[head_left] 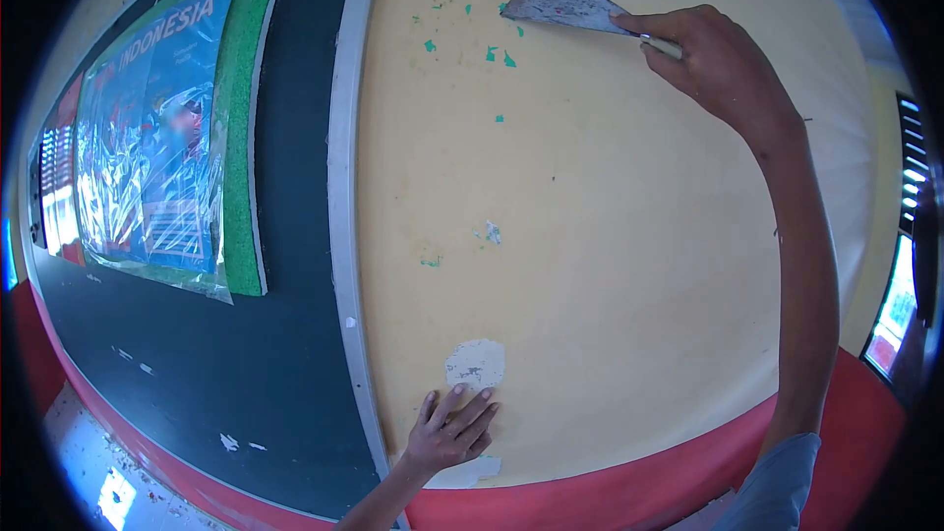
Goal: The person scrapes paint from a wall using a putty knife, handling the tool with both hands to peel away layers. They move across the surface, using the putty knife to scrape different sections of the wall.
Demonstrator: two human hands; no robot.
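My right hand (703,64) is closed around the handle of a paint scraper (565,5), high on the cream wall (629,236). The wide metal blade points left, its corner right at small green paint flecks (500,56) on the wall. Low down, my left hand (454,438) rests with spread fingers against the wall, holding nothing. Its fingertips are just under a pale bare patch (475,364) where paint has come off. Another whitish patch (467,473) shows below that hand.
On the left, a dark board (295,187) with a light frame (344,177) carries a plastic-covered poster (162,128) on green backing. A red band (590,477) runs along the wall's lower part. Windows (895,285) stand at far right. Debris lies on the floor (108,462) at lower left.
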